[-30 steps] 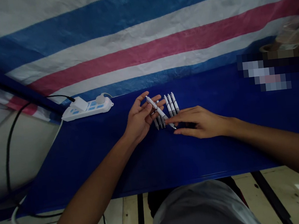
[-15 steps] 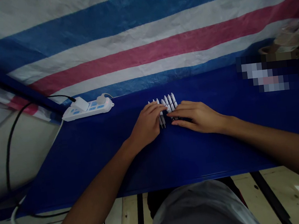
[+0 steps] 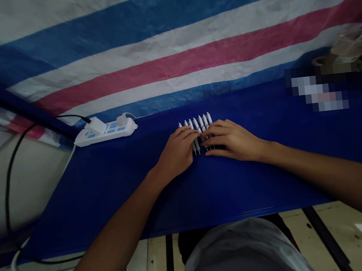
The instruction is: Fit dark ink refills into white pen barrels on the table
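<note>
Several white pens (image 3: 203, 121) with grey grips lie side by side on the blue table (image 3: 187, 195), their tips toward the near edge. My left hand (image 3: 178, 149) rests over the pens at the left of the row, its fingertips on them and partly hiding them. From the right, my right hand (image 3: 229, 140) lies over the right-hand pens, fingers spread and fingertips touching them. Neither hand is closed round a pen. The lower parts of some pens are hidden under the fingers.
A white power strip (image 3: 116, 131) with plugs and a black cable stands at the back left. Behind the table hangs a striped sheet (image 3: 174, 67). At the back right are a cup with a straw (image 3: 352, 44) and a pixelated patch.
My right hand has moved slightly left, over the right-hand pens, and the pens there now sit straighter and more evenly in line. My left hand has barely moved.
</note>
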A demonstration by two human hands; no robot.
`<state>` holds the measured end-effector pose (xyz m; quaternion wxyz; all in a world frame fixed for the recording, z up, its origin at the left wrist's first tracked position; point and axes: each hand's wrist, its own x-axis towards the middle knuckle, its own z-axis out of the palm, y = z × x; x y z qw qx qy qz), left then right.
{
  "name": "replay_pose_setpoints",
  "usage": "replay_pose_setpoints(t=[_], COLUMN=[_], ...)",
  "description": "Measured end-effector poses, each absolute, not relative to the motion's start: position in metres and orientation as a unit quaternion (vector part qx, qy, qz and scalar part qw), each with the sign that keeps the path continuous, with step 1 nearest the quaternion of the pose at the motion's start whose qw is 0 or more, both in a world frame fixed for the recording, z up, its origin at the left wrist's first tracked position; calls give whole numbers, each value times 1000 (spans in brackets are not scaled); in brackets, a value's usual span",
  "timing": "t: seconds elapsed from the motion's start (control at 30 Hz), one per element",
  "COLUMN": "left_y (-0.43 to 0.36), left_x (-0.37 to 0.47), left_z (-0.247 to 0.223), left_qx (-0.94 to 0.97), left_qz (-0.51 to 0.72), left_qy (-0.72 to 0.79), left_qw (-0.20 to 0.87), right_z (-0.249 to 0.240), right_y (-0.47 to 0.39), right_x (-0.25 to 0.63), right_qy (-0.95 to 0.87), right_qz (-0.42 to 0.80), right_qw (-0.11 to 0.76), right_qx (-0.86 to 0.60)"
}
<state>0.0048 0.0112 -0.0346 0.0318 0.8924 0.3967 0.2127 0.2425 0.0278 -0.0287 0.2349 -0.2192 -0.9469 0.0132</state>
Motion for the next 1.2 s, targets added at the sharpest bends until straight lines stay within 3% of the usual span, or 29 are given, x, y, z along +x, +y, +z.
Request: replay_pose_setpoints(t=[0.77,0.97,1.2], left_y=[0,3,5], left_x=[1,-2,-5], left_z=[-10,-9,-5], left_qx=[908,921,923], left_qz=[110,116,179], left_qy=[399,371,335], left_qw=[60,25,-62], right_z=[-29,-28,-25], right_y=[33,32,28], right_x=[243,245,243], right_qy=[-947,-944,-926], right_qz=[34,47,64], right_qw=[225,228,297], right_qx=[-226,-233,-225])
